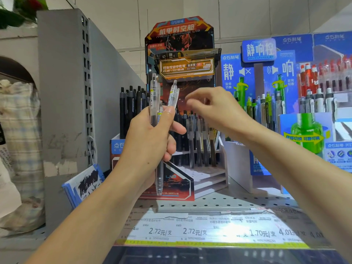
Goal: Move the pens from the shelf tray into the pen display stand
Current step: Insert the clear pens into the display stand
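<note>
your left hand (pixel 152 136) holds pens (pixel 155 103) in front of the pen display stand (pixel 181 73) on the shelf (pixel 219 201). your right hand (pixel 211 107) is just right of them. another display (pixel 266 92) stands to the right.

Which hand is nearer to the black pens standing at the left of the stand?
Left. The left hand holds clear pens just right of the black pens. The right hand is empty and farther right, before the red stand.
</note>
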Action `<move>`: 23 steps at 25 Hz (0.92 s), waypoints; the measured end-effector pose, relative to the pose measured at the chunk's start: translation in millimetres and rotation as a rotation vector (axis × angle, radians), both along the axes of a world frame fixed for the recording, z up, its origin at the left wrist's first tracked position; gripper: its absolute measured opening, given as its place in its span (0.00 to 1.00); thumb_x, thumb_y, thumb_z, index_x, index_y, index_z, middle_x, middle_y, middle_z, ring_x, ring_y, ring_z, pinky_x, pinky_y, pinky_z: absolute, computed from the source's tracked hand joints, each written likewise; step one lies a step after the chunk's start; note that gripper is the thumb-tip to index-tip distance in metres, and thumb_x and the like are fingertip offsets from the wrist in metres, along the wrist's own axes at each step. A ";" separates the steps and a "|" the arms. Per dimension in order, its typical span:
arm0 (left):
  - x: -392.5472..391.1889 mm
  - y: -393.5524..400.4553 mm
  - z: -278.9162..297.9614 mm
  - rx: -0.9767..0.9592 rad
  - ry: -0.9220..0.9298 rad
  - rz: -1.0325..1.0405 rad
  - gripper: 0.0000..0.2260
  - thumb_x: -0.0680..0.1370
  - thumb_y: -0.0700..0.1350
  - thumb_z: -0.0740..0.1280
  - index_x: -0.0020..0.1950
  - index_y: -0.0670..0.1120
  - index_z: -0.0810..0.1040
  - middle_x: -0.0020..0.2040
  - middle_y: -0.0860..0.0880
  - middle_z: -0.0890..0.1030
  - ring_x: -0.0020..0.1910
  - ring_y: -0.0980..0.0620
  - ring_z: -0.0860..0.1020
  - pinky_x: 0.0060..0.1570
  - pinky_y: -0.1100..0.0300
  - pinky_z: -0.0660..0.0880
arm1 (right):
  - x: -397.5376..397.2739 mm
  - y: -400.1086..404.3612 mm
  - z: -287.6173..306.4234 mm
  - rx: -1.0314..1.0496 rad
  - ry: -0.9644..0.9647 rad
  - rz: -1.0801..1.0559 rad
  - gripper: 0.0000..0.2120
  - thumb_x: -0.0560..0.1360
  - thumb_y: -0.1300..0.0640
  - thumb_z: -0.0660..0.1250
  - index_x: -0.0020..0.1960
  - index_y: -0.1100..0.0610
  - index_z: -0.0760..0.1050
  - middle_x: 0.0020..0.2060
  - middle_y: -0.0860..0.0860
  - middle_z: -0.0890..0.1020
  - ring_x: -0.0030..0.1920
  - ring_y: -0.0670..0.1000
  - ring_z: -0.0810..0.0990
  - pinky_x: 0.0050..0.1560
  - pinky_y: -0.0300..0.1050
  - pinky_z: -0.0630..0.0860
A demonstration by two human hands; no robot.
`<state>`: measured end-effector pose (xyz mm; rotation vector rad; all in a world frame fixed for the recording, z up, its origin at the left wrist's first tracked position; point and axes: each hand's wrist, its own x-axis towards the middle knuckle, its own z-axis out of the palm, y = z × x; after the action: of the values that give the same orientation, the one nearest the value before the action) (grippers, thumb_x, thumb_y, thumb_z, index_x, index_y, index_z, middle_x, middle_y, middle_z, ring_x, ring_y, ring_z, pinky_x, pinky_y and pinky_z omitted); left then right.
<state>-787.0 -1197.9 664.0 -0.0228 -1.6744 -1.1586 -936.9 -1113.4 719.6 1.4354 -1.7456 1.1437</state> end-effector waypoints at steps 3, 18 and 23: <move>-3.4 5.5 0.8 0.014 -0.018 -0.061 0.07 0.84 0.52 0.62 0.58 0.52 0.77 0.41 0.48 0.85 0.24 0.56 0.71 0.21 0.64 0.68 | 7.8 10.1 5.8 0.015 -0.468 0.602 0.13 0.82 0.48 0.64 0.53 0.55 0.82 0.39 0.51 0.79 0.34 0.44 0.73 0.32 0.38 0.72; -3.2 -1.2 -4.7 -0.084 -0.036 0.088 0.07 0.84 0.54 0.59 0.55 0.52 0.72 0.32 0.50 0.79 0.21 0.56 0.69 0.21 0.65 0.66 | -9.0 25.2 11.1 -0.118 -0.411 0.276 0.10 0.82 0.58 0.65 0.53 0.65 0.79 0.33 0.54 0.78 0.28 0.47 0.79 0.30 0.42 0.80; -5.7 1.6 -3.4 -0.056 -0.019 0.111 0.05 0.83 0.53 0.60 0.52 0.53 0.72 0.37 0.50 0.73 0.27 0.56 0.67 0.24 0.63 0.64 | -9.8 13.7 -1.1 -0.006 -0.247 0.103 0.10 0.81 0.57 0.66 0.45 0.61 0.80 0.31 0.54 0.84 0.27 0.49 0.83 0.27 0.38 0.77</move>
<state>-792.7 -1196.2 660.7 0.0464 -1.7029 -1.0318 -946.7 -1099.6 718.4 1.4447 -1.8478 1.4313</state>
